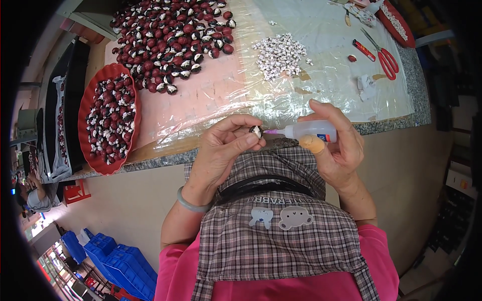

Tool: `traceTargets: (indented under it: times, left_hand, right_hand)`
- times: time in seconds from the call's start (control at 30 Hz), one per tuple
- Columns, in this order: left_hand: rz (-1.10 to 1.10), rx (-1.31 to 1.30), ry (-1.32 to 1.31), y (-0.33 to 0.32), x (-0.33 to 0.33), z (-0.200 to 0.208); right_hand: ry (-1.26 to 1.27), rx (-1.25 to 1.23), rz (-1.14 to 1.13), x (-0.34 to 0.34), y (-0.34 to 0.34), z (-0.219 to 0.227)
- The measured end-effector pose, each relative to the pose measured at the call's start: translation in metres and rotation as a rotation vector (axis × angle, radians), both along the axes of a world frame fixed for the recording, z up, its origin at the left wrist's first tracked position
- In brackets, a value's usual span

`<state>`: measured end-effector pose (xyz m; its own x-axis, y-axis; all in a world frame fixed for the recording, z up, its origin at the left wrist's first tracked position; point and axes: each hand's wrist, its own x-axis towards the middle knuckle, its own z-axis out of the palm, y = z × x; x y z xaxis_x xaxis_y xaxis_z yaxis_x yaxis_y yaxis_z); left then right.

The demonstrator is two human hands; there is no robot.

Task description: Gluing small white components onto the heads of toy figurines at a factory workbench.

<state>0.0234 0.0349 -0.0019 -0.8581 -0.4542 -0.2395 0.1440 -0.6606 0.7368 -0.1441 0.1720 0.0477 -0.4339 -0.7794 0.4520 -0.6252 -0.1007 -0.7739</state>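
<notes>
Plastic bottle (312,129) in curled right grip (345,146); black-white piece (256,132) in pinched left grip (224,142)

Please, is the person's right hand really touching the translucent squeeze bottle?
Touching. The head view shows the right hand holding the translucent squeeze bottle, its tan-covered thumb lying against the bottle's side.

A pale floor (404,165) is spreading beneath the table (419,95), whose speckled stone rim is showing around a plastic sheet (334,70). Light is glinting off the sheet's folds. At lower left, blue crates (125,266) are standing in stacks, with a red stool (76,192) sitting beyond them. Dark, unclear shapes (446,215) are lining the right side
</notes>
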Motion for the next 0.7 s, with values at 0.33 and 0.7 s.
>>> traceTargets:
  times: [0.33, 0.7]
  left_hand:
    - [0.015, 0.005, -0.013, -0.002, -0.001, 0.001]
    - [0.022, -0.046, -0.019, -0.008, 0.002, -0.005]
  right_hand:
    - [-0.366, -0.031, 0.043, -0.013, 0.007, -0.002]
    - [-0.885, 0.072, -0.048, -0.08, -0.007, -0.03]
